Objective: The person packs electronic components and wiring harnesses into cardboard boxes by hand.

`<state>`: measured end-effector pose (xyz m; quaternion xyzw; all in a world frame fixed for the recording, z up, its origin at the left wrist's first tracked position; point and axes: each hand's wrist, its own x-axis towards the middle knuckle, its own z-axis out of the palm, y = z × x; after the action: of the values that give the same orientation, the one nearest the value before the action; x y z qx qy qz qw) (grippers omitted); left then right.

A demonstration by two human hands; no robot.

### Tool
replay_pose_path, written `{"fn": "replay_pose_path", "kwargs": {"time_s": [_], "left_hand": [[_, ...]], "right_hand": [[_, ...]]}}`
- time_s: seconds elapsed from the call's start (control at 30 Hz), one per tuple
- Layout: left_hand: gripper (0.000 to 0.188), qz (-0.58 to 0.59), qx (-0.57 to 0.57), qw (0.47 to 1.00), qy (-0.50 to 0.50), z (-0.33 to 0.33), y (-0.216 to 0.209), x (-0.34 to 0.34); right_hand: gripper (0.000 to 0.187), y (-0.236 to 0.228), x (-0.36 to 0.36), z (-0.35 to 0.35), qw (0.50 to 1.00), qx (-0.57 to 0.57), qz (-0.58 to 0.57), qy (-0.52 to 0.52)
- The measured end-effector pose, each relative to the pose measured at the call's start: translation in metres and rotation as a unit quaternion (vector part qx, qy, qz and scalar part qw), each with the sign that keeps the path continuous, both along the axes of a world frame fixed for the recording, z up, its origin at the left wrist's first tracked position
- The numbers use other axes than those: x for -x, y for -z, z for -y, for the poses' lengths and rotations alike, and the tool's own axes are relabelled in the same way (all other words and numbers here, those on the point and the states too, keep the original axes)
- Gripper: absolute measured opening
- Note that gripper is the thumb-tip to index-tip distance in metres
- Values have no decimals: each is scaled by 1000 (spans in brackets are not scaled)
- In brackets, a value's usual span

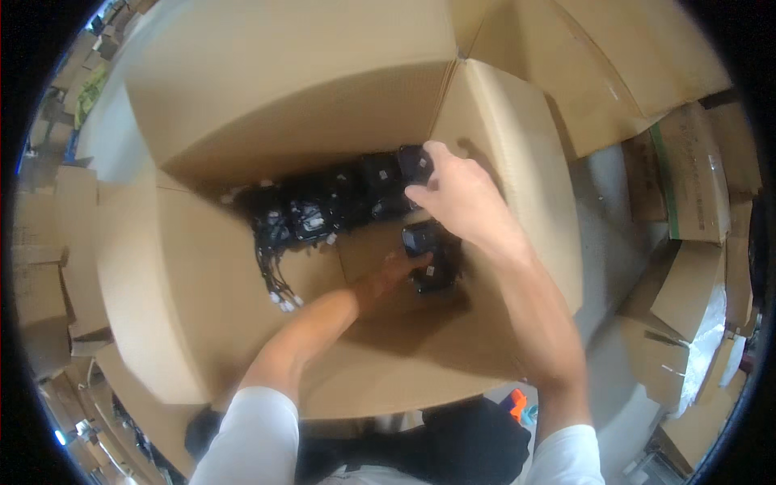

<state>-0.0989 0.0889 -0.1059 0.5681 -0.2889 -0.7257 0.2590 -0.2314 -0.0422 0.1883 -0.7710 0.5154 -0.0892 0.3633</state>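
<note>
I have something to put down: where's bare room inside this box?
The brown cardboard box has a bare patch mid-floor, bordered by the far row of blocky black units, black white-plugged cables at left and the left hand at right. Crowded: that row, where the right hand reaches, and the near blocky black units by the left hand.

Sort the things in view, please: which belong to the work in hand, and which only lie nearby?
Work in hand:
- big open box
- black parts, near the left hand and right hand
- black cables with white plugs

Lying nearby:
- box with green stripe
- orange thing, kind unclear
</note>
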Motion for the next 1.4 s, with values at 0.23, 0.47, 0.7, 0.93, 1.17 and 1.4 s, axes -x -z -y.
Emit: {"fn": "replay_pose_path", "kwargs": {"time_s": [0.23, 0.47, 0.7, 0.93, 1.17, 1.4], "left_hand": [[73, 33, 44, 998, 29, 43, -20, 56], [79, 262, 11, 964, 41, 22, 50, 26], [49, 346, 228, 892, 183, 29, -139, -26], [37, 408, 445, 796, -38, -151, -419, -179], [48, 755, 88, 602, -243, -474, -425, -397], [28, 878, 83, 470, -21, -536, -353, -446]], "right_hand": [[58, 5, 32, 8, 998, -16, -61, -10], [45, 7, 11, 5, 999, 38, 24, -21], [44, 32, -1, 1, 992, 67, 12, -102], [46, 70, 47, 12, 957, 243, -56, -146], [46, 13, 43, -11, 965, 200, -67, -154], [44, -62, -36, -86, 948, 214, -48, -229]]}}
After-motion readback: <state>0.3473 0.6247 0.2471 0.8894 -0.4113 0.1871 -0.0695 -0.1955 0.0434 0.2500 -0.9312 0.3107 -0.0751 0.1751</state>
